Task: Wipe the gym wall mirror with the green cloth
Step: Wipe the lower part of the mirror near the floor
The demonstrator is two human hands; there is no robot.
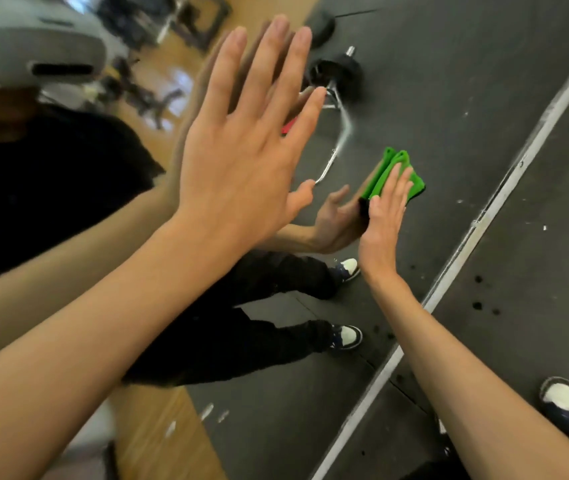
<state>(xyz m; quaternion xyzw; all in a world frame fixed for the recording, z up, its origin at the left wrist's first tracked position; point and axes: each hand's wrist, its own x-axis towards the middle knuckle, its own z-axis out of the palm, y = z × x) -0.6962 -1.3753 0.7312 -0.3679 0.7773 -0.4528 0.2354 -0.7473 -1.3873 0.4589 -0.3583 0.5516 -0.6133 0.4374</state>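
The wall mirror (449, 81) fills most of the view, from 9 o'clock round to 1 o'clock. Its metal edge strip (466, 244) runs slantwise from 6 o'clock up to 2 o'clock. Beyond the strip lies dark floor matting (536, 306), spotted with small dark marks.

The left hand (241, 161) is the largest thing before the glass, at about 10 o'clock from the centre. Its fingers are straight and fanned apart and it holds nothing. It seems to lie flat against the mirror, fingertips meeting their reflection, though blur makes the contact hard to judge.

The right hand (383, 220) is smaller, just right of centre at about 3 o'clock. Its fingers are straight and close together, pressing flat on the green cloth (414, 183). The cloth is folded and sits between the fingers and the glass, showing past the fingertips at 1 o'clock from the hand, well inside the edge strip.

A reflected barbell (338, 74) shows in the glass at 12 o'clock. A white-toed shoe (565, 403) stands on the matting at 4 o'clock.
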